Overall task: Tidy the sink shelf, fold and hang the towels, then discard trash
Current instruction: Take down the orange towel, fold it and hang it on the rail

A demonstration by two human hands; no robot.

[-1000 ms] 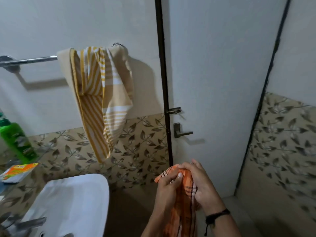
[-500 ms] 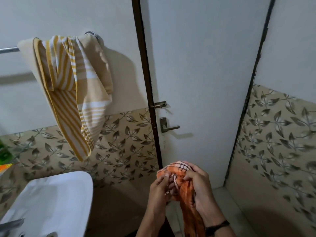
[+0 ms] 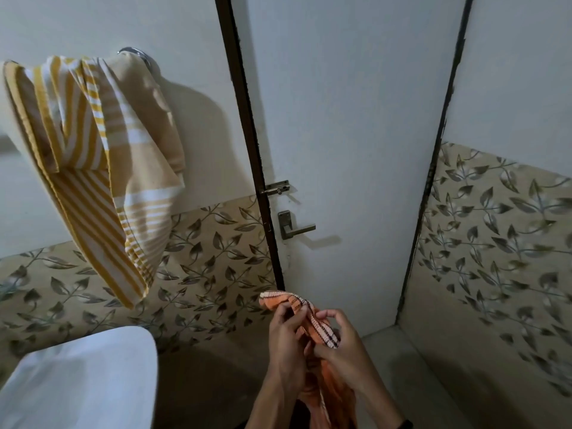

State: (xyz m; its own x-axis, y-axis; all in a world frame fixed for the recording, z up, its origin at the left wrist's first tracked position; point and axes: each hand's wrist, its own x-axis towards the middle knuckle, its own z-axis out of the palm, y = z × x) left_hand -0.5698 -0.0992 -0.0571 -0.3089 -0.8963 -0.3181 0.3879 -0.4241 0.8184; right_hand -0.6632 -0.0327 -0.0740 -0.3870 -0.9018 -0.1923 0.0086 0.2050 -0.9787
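At the lower left, the white sink basin (image 3: 93, 382) juts into view. Above it a yellow-and-white striped towel (image 3: 93, 168) hangs bunched and uneven over a wall rail, whose chrome end bracket (image 3: 136, 52) shows just above the cloth. One corner of the towel trails down across the leaf-patterned wall tiles (image 3: 210, 264). Further right stands a closed white door (image 3: 340, 103) with a bolt latch (image 3: 278, 188) and, below that, a lever handle (image 3: 295, 227). In front of the door, low in the view, the 2 hands share an orange checked towel (image 3: 280, 300). The left hand (image 3: 286, 335) pinches its top edge between curled fingers and thumb, and the right hand (image 3: 343, 345) grips the same edge just beside it, fingers curled round the cloth. The rest of the towel hangs down between the forearms.
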